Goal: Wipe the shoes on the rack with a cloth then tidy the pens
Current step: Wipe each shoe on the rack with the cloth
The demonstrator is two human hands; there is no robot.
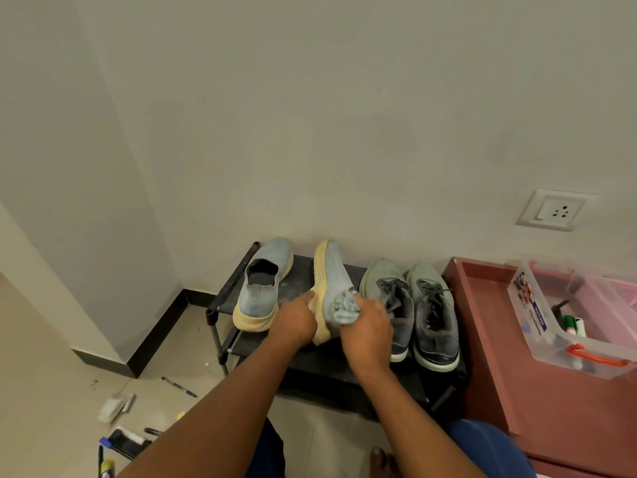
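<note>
A black shoe rack (303,267) stands against the wall. A pale blue slip-on shoe (263,281) with a cream sole lies flat on its left end. Its twin, the tilted blue shoe (332,270), is turned on its side. My left hand (296,320) grips that shoe by its cream sole. My right hand (367,327) holds a bunched light blue cloth (344,307) against the shoe's upper. Two grey-green laced sneakers (418,312) sit on the rack's right side. A black pen (179,387) and several markers (120,439) lie scattered on the floor at the lower left.
A reddish-brown cabinet (482,326) stands to the right of the rack and carries a clear plastic box (537,326) with markers inside, next to a pink basket (606,294). A wall socket (555,210) is above. A white eraser-like block (112,407) lies on the floor.
</note>
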